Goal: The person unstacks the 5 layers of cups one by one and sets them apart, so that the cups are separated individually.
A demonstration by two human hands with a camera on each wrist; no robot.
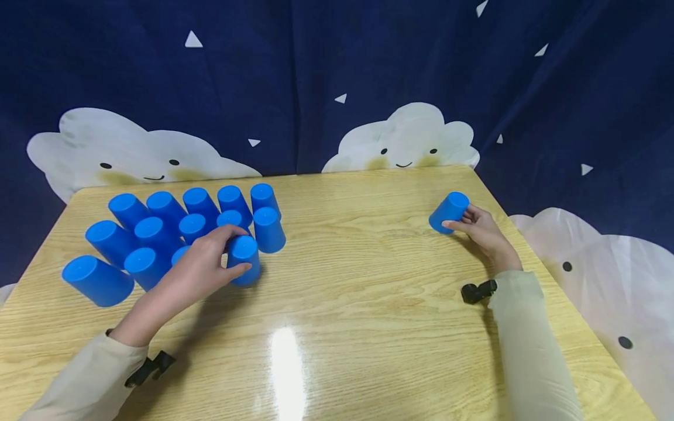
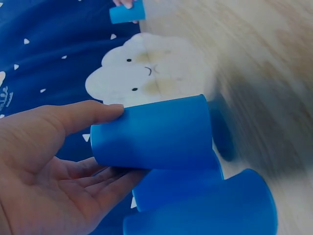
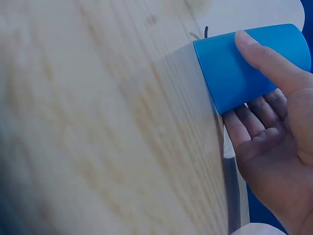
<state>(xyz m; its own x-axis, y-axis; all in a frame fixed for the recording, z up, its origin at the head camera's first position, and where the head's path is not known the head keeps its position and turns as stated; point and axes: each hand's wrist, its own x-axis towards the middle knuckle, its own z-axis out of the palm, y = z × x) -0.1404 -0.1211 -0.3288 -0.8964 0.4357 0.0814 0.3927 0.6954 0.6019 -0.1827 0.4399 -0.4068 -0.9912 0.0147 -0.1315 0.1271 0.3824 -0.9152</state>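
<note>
My left hand point(image 1: 204, 261) holds an upside-down blue plastic cup point(image 1: 244, 263), thumb on the near side and fingers behind it. That cup stands at the front right of a group of similar upside-down blue cups point(image 1: 143, 266). In the left wrist view a shadow lies beside the cup's rim point(image 2: 208, 127); I cannot tell whether it touches the table. Over at the right side, my right hand point(image 1: 487, 237) grips another upside-down blue cup point(image 1: 447, 213). The right wrist view has its thumb point(image 3: 269, 58) along that cup and the fingers on the other side.
The cups form slanting rows on the left of a light wooden table point(image 1: 358, 280). One blue cup point(image 1: 269, 231) stands at the group's right edge, behind the held cup. A dark blue curtain point(image 1: 295, 82) with clouds and triangles hangs behind the table. Bright glare lies near the front.
</note>
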